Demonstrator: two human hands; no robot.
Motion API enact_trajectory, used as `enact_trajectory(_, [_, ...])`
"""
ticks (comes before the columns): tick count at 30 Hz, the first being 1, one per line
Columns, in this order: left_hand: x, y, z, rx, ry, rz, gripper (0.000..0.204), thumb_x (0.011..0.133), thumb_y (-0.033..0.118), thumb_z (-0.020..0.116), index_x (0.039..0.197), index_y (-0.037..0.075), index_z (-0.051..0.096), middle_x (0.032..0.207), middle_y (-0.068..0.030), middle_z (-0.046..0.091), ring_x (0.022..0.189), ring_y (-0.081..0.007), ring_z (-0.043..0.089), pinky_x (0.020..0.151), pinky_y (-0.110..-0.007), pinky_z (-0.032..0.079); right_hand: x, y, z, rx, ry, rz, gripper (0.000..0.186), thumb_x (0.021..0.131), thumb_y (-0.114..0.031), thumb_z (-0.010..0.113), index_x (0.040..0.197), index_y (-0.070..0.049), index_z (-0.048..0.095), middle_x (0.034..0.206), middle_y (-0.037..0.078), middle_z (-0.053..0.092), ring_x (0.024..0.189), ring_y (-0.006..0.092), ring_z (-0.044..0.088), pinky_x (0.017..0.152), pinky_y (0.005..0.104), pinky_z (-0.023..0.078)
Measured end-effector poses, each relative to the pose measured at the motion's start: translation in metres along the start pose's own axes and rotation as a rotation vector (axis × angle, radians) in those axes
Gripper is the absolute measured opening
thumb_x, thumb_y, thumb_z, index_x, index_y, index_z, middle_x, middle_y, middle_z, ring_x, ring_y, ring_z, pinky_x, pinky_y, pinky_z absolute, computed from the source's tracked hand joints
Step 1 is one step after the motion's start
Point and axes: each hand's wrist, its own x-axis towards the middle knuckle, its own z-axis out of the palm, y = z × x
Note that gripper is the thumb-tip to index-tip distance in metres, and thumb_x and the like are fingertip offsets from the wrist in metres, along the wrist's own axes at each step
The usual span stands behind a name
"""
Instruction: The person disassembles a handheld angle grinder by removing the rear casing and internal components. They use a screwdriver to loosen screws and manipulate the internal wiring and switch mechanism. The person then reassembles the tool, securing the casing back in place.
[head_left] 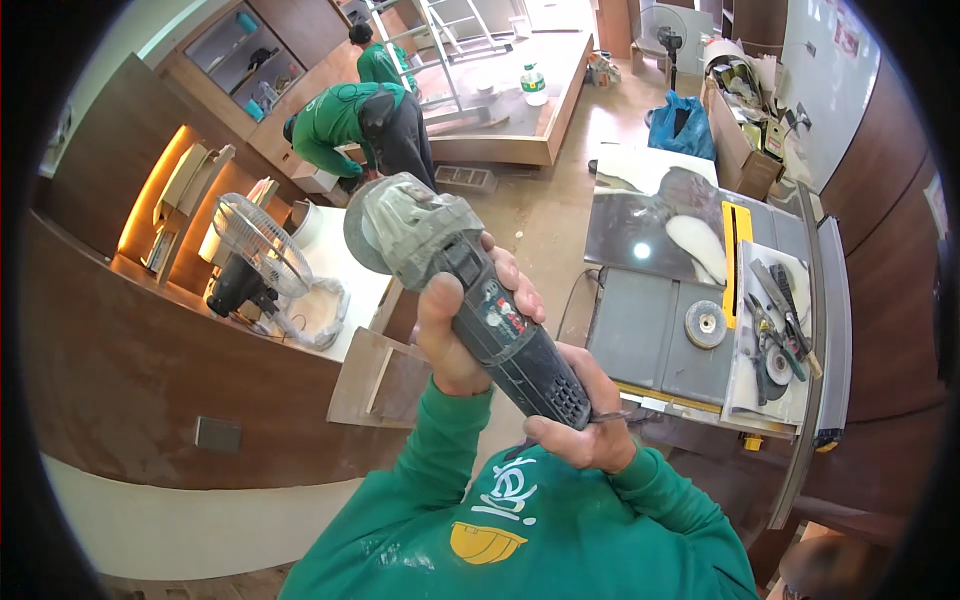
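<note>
One angle grinder is near, mid-scene. The left hand has its grip wrapped around the body behind the head; the right hand clasps the rear end. Right, a grey bench carries an abrasive wheel and, farther right, hand tools.

Left: wire-cage fan beside warm-lit shelf niche holding books | Back: person in green top bent over, second person behind; metal ladder on wooden platform; green-labelled bottle there too | Right: grey bench bearing abrasive wheel, pliers, dark glossy panel | Beyond bench: blue plastic bag beside cardboard box
</note>
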Motion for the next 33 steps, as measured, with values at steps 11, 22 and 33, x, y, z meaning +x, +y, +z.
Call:
enact_trajectory(11, [-0.01, 0.013, 0.007, 0.085, 0.083, -0.005, 0.064, 0.1, 0.05, 0.071, 0.143, 0.007, 0.051, 0.111, -0.0121, 0.066, 0.095, -0.0291, 0.073, 0.089, -0.048, 0.061, 0.001, 0.003, -0.002, -0.029, -0.029, -0.042, 0.08, 0.084, -0.021, 0.092, 0.15, 0.004, 0.053, 0.122, 0.015, 0.072, 0.109, 0.0179, 0.07, 0.097, 0.0346, 0.056])
enact_trajectory(22, [-0.019, -0.008, -0.07, -0.204, 0.577, -0.346, 0.053, 0.097, 0.051, 0.08, 0.114, 0.004, 0.062, 0.099, -0.0109, 0.07, 0.09, -0.0253, 0.074, 0.084, -0.04, 0.067, 0.009, -0.036, -0.026, -0.273, -0.142, 0.278, 0.089, 0.081, -0.031, 0.096, 0.151, 0.002, 0.053, 0.119, 0.021, 0.073, 0.103, 0.0221, 0.074, 0.089, 0.0358, 0.059])
enact_trajectory(33, [-0.053, -0.049, -0.103, -0.274, 0.739, -0.356, 0.046, 0.097, 0.046, 0.078, 0.126, 0.013, 0.064, 0.099, -0.0081, 0.071, 0.089, -0.0257, 0.074, 0.082, -0.04, 0.067, 0.006, 0.001, -0.026, 0.123, -0.079, 0.478, 0.068, 0.097, -0.024, 0.082, 0.15, 0.004, 0.051, 0.084, 0.006, 0.071, 0.078, 0.0124, 0.068, 0.067, 0.0302, 0.051])
